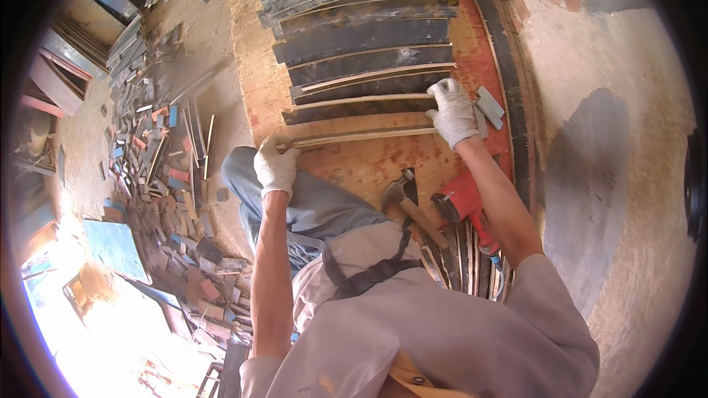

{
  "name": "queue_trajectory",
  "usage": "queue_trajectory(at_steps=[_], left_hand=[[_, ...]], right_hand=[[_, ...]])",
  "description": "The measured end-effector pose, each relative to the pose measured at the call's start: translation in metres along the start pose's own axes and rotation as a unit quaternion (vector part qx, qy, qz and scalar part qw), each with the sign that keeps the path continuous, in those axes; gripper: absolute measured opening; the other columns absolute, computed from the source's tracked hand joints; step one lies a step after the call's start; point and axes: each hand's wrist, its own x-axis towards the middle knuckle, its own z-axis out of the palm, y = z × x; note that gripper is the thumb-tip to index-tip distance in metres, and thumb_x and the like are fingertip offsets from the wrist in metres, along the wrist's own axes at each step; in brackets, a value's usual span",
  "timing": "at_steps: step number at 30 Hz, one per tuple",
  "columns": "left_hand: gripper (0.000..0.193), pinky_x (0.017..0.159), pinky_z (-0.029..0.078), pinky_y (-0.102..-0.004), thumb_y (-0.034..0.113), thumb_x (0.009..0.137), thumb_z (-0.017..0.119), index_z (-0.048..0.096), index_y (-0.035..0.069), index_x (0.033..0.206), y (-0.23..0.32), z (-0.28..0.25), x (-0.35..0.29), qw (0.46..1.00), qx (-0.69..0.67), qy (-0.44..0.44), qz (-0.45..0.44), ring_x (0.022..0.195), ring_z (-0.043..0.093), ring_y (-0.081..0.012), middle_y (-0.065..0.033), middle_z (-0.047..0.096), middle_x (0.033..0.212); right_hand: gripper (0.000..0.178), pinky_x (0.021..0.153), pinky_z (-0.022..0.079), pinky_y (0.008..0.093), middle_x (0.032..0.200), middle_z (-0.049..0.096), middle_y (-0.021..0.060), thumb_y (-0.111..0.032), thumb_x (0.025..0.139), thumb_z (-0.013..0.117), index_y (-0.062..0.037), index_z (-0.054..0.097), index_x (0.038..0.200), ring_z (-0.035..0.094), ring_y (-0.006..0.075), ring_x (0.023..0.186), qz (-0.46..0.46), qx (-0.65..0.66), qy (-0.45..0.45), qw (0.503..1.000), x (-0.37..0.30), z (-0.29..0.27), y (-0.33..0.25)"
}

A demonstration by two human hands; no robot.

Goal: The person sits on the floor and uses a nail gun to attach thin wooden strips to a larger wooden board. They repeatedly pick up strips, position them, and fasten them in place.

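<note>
My left hand (276, 167), in a pale knit glove, has its thumb and fingers around the left end of a narrow wooden strip (361, 134). The strip lies crosswise in front of me, its right end passing beneath my other hand. My right hand (453, 113), gloved alike, is bent around the right end of a dark-faced board (354, 109) just beyond the strip. Farther off, several similar dark boards (369, 33) lie side by side in a row, pale edges showing on some.
A red power tool (459, 197) and a hammer (402, 195) lie by my right forearm, near upright-looking strips. Small grey pieces (490, 107) sit beside my right hand. Scattered wood offcuts (166, 184) cover the floor at left; a wall (612, 103) stands at right.
</note>
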Motion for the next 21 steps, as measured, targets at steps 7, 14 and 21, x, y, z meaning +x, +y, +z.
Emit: queue_trajectory(at_steps=[7, 14, 21], left_hand=[[0.036, 0.080, 0.059, -0.0376, 0.014, 0.077, 0.082, 0.076, 0.005, 0.112, 0.008, -0.011, -0.004, 1.000, 0.021, -0.017, -0.006, 0.086, 0.075, -0.0251, -0.0157, 0.078, 0.097], [0.069, 0.093, 0.057, -0.0392, 0.028, 0.081, 0.088, 0.065, 0.008, 0.144, 0.025, -0.018, -0.002, 0.998, 0.004, -0.057, 0.033, 0.109, 0.075, -0.0287, -0.0191, 0.076, 0.122], [0.040, 0.093, 0.056, -0.0359, 0.033, 0.095, 0.078, 0.078, 0.006, 0.124, 0.026, -0.001, 0.013, 0.999, -0.040, -0.002, 0.015, 0.102, 0.074, -0.0254, -0.0155, 0.079, 0.114]], right_hand=[[0.022, 0.078, 0.053, 0.0433, 0.096, 0.069, 0.0101, 0.003, 0.083, 0.072, -0.0091, 0.061, 0.097, 0.068, 0.0341, 0.095, 0.043, 0.155, -0.044, 0.986, -0.018, -0.011, 0.015], [0.027, 0.083, 0.058, 0.0365, 0.107, 0.075, 0.0100, 0.004, 0.086, 0.073, -0.0101, 0.073, 0.110, 0.074, 0.0254, 0.101, 0.133, 0.244, -0.064, 0.958, -0.030, -0.009, 0.027], [0.048, 0.106, 0.055, 0.0379, 0.135, 0.068, 0.0177, -0.011, 0.095, 0.079, 0.0014, 0.061, 0.137, 0.066, 0.0276, 0.126, 0.208, 0.356, 0.015, 0.911, -0.069, 0.008, 0.039]])
